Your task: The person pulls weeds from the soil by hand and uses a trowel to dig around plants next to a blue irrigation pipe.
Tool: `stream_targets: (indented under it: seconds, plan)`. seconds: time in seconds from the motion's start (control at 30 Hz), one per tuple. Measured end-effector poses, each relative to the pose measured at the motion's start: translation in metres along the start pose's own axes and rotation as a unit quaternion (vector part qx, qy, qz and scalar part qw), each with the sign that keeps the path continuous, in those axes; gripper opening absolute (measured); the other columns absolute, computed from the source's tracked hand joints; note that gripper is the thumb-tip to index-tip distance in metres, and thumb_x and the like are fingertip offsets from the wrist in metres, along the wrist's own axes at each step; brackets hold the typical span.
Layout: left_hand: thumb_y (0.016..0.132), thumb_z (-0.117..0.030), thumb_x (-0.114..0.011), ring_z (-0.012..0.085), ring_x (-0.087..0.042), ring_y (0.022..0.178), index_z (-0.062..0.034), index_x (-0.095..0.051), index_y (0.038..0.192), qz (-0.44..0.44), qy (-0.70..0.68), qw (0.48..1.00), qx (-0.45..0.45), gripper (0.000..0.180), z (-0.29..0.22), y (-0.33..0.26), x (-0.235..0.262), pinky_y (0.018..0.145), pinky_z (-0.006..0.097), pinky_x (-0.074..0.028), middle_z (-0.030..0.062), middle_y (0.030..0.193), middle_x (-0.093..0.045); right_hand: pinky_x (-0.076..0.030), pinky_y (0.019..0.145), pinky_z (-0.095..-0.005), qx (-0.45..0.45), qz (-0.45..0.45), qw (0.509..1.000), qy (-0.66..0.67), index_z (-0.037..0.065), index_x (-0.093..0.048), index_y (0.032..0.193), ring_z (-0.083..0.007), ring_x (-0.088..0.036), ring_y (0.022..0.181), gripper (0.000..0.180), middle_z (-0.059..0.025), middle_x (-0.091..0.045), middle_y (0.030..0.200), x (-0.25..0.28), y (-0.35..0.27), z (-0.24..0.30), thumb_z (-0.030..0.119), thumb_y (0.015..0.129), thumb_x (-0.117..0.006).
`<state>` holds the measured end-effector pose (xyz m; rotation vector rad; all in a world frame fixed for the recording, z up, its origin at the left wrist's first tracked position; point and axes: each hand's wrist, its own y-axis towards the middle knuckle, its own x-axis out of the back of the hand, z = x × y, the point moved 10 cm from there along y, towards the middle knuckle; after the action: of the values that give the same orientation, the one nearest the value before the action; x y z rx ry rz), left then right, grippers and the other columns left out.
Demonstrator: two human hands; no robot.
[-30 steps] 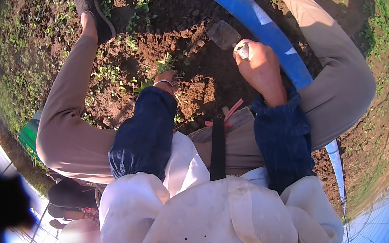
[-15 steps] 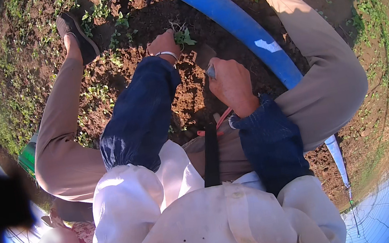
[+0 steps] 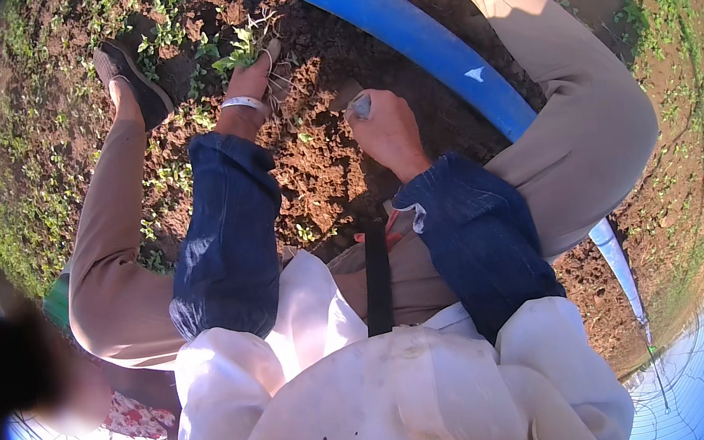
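My left hand [image 3: 248,80], with a white band at its wrist, is closed around a small bunch of green weeds [image 3: 240,53]. Pale, thin roots or stems stick out past the thumb. Below it lies broken brown soil [image 3: 309,167]. To the right, my right hand [image 3: 392,131] is wrapped round a hand tool with a grey handle [image 3: 361,108]. A flat, dull blade [image 3: 344,94] seems to extend from it low over the shaded soil; the tool's exact kind is unclear.
A thick blue hose [image 3: 436,50] curves across the ground to the right of my hands, passing under my right leg [image 3: 590,123]. Low green plants [image 3: 22,176] cover the soil at left. Another person's patterned clothing [image 3: 139,418] shows at lower left, beside a green object [image 3: 57,300].
My left hand has moved left and slightly away from me with the weeds, apart from the right hand. The right hand has shifted a little up and left, still gripping the tool.
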<state>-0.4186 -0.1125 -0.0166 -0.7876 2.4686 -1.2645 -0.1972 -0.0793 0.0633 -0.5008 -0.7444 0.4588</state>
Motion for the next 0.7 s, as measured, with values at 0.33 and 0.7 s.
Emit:
stream_targets:
  seconds: [0.33, 0.7]
  plan:
    - [0.076, -0.016, -0.079, 0.0126, -0.060, 0.058, -0.0087, -0.057, 0.092, -0.085, -0.012, 0.989, -0.121, 0.029, -0.041, -0.010, 0.072, 0.044, 0.029, -0.044, 0.0008, 0.075, -0.064, -0.052, 0.068, -0.0434, 0.134, -0.007, 0.974, -0.182, 0.006, -0.064, 0.091, -0.0364, -0.065, 0.080, 0.022, -0.0171, -0.067, 0.081, 0.028, -0.027, 0.050, 0.009, 0.070, -0.070]
    - [0.086, -0.022, -0.070, 0.0148, -0.056, 0.058, -0.0071, -0.063, 0.109, -0.097, 0.155, 0.971, -0.153, 0.028, 0.023, 0.023, 0.070, 0.050, 0.032, -0.044, 0.0015, 0.078, -0.063, -0.051, 0.070, -0.0445, 0.096, 0.009, 0.979, -0.181, 0.006, -0.066, 0.089, -0.0384, -0.064, 0.081, 0.017, -0.0194, -0.067, 0.082, 0.029, -0.028, 0.051, 0.009, 0.073, -0.065]
